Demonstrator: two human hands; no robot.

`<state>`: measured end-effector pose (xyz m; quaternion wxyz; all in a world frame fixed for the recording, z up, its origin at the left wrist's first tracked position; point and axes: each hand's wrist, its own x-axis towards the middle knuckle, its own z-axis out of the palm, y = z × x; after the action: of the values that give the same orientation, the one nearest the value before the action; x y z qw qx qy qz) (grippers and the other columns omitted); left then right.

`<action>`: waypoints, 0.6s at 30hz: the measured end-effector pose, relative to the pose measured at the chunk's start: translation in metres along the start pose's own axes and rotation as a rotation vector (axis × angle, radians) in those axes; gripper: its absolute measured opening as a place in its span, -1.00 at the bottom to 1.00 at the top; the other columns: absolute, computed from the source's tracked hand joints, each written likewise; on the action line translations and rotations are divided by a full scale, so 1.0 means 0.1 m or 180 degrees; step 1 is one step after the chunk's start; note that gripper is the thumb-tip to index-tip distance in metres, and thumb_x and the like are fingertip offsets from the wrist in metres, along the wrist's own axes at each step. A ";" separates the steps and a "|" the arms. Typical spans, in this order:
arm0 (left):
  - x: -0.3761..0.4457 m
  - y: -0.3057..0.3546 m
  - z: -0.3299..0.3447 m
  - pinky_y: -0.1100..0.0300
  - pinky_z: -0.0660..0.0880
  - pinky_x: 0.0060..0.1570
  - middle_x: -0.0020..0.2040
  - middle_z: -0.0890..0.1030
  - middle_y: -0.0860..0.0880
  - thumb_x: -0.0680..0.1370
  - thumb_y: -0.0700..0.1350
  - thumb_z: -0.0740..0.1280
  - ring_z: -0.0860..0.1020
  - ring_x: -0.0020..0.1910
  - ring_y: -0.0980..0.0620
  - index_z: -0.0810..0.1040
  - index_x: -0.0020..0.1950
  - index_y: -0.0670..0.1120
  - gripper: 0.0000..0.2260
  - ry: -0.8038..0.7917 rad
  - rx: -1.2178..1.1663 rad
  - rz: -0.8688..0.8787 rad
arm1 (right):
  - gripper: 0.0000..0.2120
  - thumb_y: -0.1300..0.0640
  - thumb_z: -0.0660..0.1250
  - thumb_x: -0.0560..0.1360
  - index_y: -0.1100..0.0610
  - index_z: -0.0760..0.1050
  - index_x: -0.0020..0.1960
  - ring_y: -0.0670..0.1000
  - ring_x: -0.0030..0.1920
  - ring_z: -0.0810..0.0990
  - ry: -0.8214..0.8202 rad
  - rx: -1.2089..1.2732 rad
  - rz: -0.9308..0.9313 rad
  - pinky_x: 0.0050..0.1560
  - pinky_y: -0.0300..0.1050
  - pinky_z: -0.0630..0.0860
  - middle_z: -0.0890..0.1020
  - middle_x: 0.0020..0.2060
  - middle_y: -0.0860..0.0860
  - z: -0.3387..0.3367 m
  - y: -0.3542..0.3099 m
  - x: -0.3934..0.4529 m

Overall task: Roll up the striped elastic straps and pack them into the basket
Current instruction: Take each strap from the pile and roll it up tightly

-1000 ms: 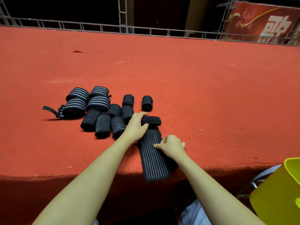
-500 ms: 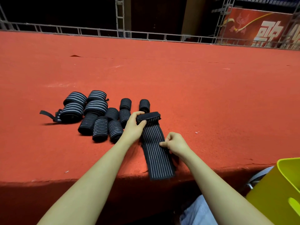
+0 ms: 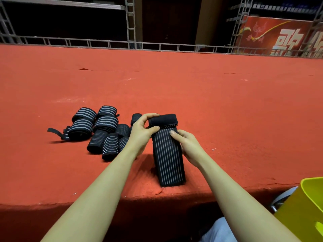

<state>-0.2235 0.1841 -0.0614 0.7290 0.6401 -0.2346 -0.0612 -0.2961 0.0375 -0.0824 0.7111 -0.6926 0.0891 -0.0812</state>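
Your left hand (image 3: 142, 131) grips the folded black end of the strap (image 3: 167, 154), thumb under and fingers curled over the top of the starter roll. Your right hand (image 3: 187, 145) sits on the strap's right edge w/ fingers curled round it, index tip on the striped face just below the roll. The strap lies flat on the red carpet (image 3: 209, 105), tail running to 6 o'clock and ending just short of the stage edge.

Rolled straps (image 3: 103, 131) sit in a pile at 9 o'clock of your left hand, touching each other; one has a loose tail at the far left. The yellow basket (image 3: 304, 212) is at 4 o'clock, below the stage edge, only partly in frame, contents not visible.

Risks, my read:
- Roll is barely started, so slack in the left-hand grip prob lets it spring open.
- Uneven pull from the right side = roll goes cone-shaped.
- Your left wrist is near the pile, could nudge rolls loose.
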 end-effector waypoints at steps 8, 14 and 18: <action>-0.07 -0.04 -0.06 0.23 0.38 -0.32 -0.09 0.57 -0.02 0.43 -0.48 0.17 0.43 -0.20 -0.03 0.62 -0.10 -0.06 -0.62 0.0005 -0.0214 -0.0140 | -0.77 0.34 0.13 0.57 0.22 0.47 0.16 -0.01 -0.29 0.57 -0.0244 0.0705 0.0146 -0.36 -0.24 0.50 0.60 -0.13 0.11 0.02 -0.03 -0.01; -0.14 -0.08 -0.06 0.31 0.43 -0.19 -0.03 0.61 0.00 0.48 -0.45 0.19 0.54 -0.07 0.15 0.64 -0.19 -0.14 -0.69 -0.0130 -0.0288 -0.0035 | -0.57 -0.20 0.06 0.60 0.12 0.50 0.01 0.02 -0.36 0.61 -0.0286 0.1066 0.0444 -0.40 -0.20 0.50 0.61 -0.28 0.07 0.03 0.01 0.01; -0.18 -0.17 -0.08 0.21 0.49 -0.05 -0.03 0.63 0.01 0.44 -0.49 0.22 0.55 -0.06 0.12 0.65 0.02 0.00 -0.55 -0.0262 -0.0136 -0.0065 | -0.50 -0.22 0.14 0.57 0.19 0.55 0.10 0.11 -0.14 0.67 -0.0188 0.0702 0.0353 -0.11 -0.07 0.59 0.69 -0.08 0.18 0.07 0.06 0.04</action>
<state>-0.2326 0.1955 -0.0830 0.7317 0.6236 -0.2565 -0.0999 -0.2903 0.0438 -0.0887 0.7887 -0.6063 0.0969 -0.0307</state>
